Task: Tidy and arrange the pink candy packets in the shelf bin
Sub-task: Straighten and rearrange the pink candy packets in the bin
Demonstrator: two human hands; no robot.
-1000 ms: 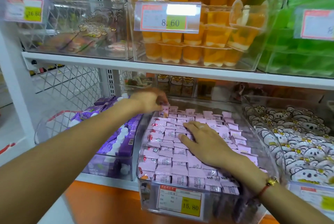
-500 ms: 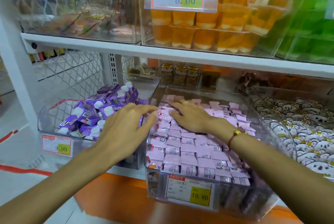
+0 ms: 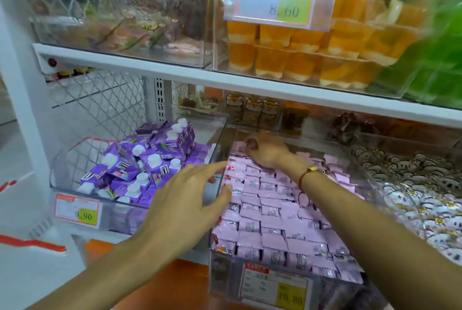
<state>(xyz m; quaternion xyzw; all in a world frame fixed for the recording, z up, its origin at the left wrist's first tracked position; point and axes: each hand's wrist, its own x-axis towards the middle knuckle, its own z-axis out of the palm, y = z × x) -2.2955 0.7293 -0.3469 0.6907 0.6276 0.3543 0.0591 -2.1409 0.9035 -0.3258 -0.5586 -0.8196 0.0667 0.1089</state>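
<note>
Rows of pink candy packets (image 3: 270,222) fill a clear shelf bin (image 3: 222,277) on the lower shelf. My left hand (image 3: 185,202) hovers at the bin's left wall with fingers spread. Its index finger and thumb reach over the wall and touch the leftmost packets. My right hand (image 3: 267,153), with a red bracelet on the wrist, is at the bin's back left corner. Its fingers curl down and its thumb pinches a packet in the back row. My right forearm crosses over the right half of the packets and hides some of them.
A clear bin of purple cartons (image 3: 140,167) stands to the left, tagged 9.90. A bin of white animal-print packets (image 3: 412,192) sits to the right. The upper shelf (image 3: 225,77) just above carries orange jelly cups (image 3: 312,54). A 15.80 tag (image 3: 277,287) hangs on the pink bin's front.
My right hand has moved from the middle of the packets to the back left corner and curled its fingers. My left hand has drawn back from the back row to the left wall.
</note>
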